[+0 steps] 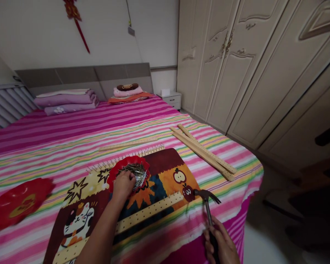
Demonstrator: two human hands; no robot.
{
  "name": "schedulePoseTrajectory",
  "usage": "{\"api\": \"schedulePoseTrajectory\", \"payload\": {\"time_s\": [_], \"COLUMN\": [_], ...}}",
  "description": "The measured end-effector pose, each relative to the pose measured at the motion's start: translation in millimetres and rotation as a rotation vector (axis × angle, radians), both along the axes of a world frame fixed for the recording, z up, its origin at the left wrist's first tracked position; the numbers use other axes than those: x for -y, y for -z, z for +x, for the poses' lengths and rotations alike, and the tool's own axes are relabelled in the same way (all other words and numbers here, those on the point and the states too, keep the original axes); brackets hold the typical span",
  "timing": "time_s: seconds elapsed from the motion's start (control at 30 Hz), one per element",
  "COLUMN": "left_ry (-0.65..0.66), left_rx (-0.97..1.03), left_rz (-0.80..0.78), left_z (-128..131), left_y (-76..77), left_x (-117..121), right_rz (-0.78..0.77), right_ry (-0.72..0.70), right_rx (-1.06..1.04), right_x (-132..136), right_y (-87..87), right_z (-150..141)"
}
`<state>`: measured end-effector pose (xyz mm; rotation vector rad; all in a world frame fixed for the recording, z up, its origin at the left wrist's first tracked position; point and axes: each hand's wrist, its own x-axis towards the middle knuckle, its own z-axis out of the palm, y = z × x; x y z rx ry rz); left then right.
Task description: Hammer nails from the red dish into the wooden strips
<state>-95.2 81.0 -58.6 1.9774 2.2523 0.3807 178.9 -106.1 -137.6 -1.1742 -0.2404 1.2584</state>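
My left hand [125,185] reaches into a red scalloped bowl [114,170] full of loose nails [140,174]. Its fingers are bent and closed over the pile, and what lies between them is hidden. My right hand [221,240] is wrapped around the dark handle of a claw hammer [207,200], whose head points up and away from me. Across the patterned mat [165,165], under my left forearm, runs a wooden strip [151,209] dotted with holes, with a few nails standing near its right end. Behind the bowl, another strip [121,160] bristles with a row of upright nails.
More wooden strips [203,152] lie crossed on the striped bedsheet [244,161] at the right, and one strip [128,144] lies farther back. A red tray [22,205] rests at the left. Folded bedding [68,99] sits by the headboard; a wardrobe [222,69] stands at the right.
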Motion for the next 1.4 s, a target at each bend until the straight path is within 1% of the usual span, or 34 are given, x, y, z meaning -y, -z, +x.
{"api": "schedulePoseTrajectory", "payload": {"time_s": [0.1, 0.2, 0.27, 0.37, 0.47, 0.53, 0.63, 0.73, 0.9, 1.03, 1.1, 1.2, 1.3, 1.4], "left_ry": [0.052, 0.07, 0.035, -0.038, -0.121, -0.166, -0.181, -0.208, -0.21, -0.286, -0.305, -0.276, -0.242, -0.204], "left_rx": [0.028, 0.168, 0.338, 0.652, 0.929, 1.045, 1.181, 1.285, 1.321, 1.331, 1.342, 1.346, 1.264, 1.115], "left_rz": [0.009, 0.089, 0.134, 0.136, 0.175, 0.216, 0.257, 0.281, 0.226, 0.153, 0.109, 0.055, 0.034, 0.011], "left_z": [-3, -8, -11, -14, -15, -13, -10, -7, -3, -5, -7, -7, -3, 5], "left_y": [-0.4, 0.5, 1.6, 2.2, -1.0, -5.0, -10.6, -12.8, -11.1, -10.9, -12.3, -15.3, -16.8, -14.5], "left_x": [4, 10, 14, 18, 20, 21, 23, 28, 37, 39, 39, 41, 45, 52], "right_rz": [0.0, 0.002, -0.002, -0.008, -0.015, -0.021, -0.028, -0.03, -0.025, -0.034, -0.035, -0.021, -0.007, -0.015], "right_ry": [-0.001, 0.003, 0.005, 0.005, -0.002, -0.013, -0.027, -0.017, -0.015, -0.005, -0.006, -0.014, -0.025, -0.03], "right_rx": [0.011, 0.012, 0.008, 0.006, 0.006, 0.002, 0.001, 0.011, 0.031, 0.026, 0.018, 0.012, 0.013, 0.012], "right_x": [0, 0, 0, 0, 1, 1, 1, 1, 1, 2, 2, 1, 1, 0], "right_y": [0.3, 0.7, 0.6, -0.6, -2.0, -2.5, -2.5, -2.8, -5.5, -7.1, -7.0, -6.1, -4.7, -3.8], "right_z": [0, 0, 0, -1, 0, 1, 2, 1, 0, -1, 0, 0, 1, 2]}}
